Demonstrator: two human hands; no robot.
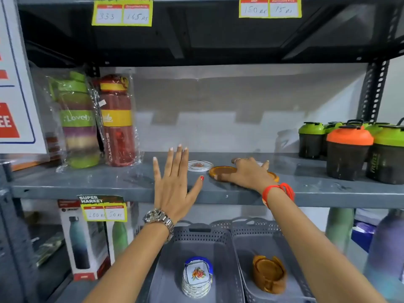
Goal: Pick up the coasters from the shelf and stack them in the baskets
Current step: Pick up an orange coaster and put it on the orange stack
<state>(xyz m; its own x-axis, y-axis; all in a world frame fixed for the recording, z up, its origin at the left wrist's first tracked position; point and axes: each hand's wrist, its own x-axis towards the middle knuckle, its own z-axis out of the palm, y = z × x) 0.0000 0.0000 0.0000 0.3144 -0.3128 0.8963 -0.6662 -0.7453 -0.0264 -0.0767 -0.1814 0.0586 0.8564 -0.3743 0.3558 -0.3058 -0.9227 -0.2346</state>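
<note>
A round brown coaster [222, 171] lies on the grey shelf [109, 184], with my right hand [247, 172] resting over its right part, fingers spread and touching it. Another brown coaster edge [275, 176] shows under that hand. A white coaster with a fruit print [199, 165] lies just left of them. My left hand [176, 182] hovers open above the shelf edge, left of the white coaster. Below, the left grey basket [196, 237] holds a stack of white coasters [197, 277]; the right grey basket [258, 237] holds brown coasters in a holder [269, 273].
Wrapped bottles, one green [76, 119] and one red [117, 121], stand at the shelf's left. Shaker cups with green and orange lids [348, 149] crowd the right. Boxed bottles [85, 241] sit below left. The upper shelf hangs low overhead.
</note>
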